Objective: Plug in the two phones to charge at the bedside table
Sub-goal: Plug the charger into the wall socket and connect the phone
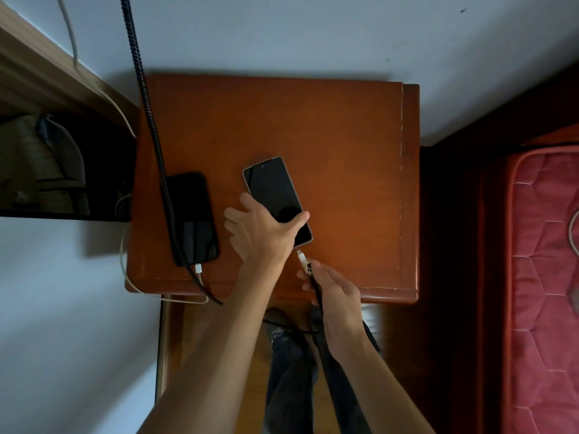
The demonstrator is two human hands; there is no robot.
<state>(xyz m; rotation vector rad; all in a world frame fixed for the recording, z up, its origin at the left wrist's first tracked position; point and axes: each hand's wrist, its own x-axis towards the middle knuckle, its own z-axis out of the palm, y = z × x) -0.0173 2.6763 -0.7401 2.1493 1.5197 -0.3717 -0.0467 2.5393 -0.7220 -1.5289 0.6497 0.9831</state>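
Two dark-screened phones lie face up on the brown bedside table [329, 126]. The left phone [195, 211] has a white plug [198, 269] in its bottom port, and a black braided cable [147, 98] runs across it. My left hand [260, 230] grips the right phone [272, 191] at its lower end, thumb across the screen and fingers along its left edge. My right hand [332, 292] pinches a black cable just behind its white connector [302, 260]. The connector tip sits a short gap below the right phone's bottom edge, apart from it.
A white cable [123, 261] loops off the table's left edge down to the front. A red quilted mattress [545, 277] lies to the right, across a dark gap. A wooden frame and dark recess [62, 158] stand at the left. My legs are below the table's front edge.
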